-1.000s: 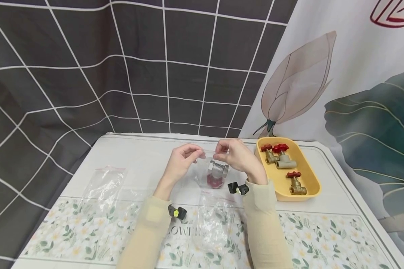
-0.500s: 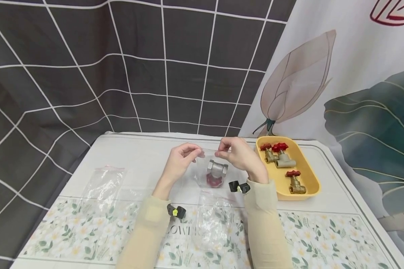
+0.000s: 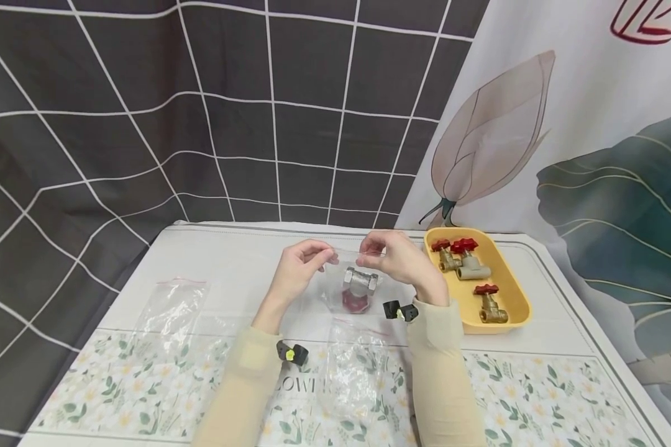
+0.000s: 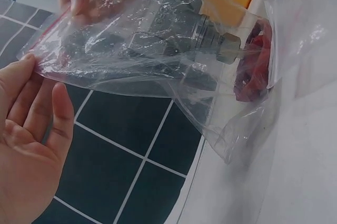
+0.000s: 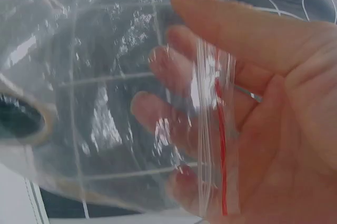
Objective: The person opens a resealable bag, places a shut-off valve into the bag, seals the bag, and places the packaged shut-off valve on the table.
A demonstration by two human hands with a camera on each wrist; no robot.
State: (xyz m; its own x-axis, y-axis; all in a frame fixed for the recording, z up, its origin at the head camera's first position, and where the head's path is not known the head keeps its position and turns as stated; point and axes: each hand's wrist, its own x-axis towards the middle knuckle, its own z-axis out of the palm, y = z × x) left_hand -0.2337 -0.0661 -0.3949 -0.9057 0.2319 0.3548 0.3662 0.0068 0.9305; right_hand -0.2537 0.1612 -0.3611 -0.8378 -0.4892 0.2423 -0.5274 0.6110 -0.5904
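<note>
A clear zip-lock bag with a red line along its mouth hangs between both hands. Inside it is a grey metal valve, its red handwheel pointing down at the bag's bottom, close over the white tabletop. My left hand pinches one corner of the mouth between thumb and index finger, its other fingers loosely bent. At the opposite corner my right hand pinches the zip strip, thumb on one side and fingers behind the clear plastic.
A yellow tray at right holds several valves with red handwheels, among them a brass valve. One flat zip bag lies at left, another zip bag in front of the hands. A dark checked curtain hangs behind the table.
Both hands keep their pinch on the bag's mouth. The right hand rose slightly and came back down; the valve stays nearly in place.
</note>
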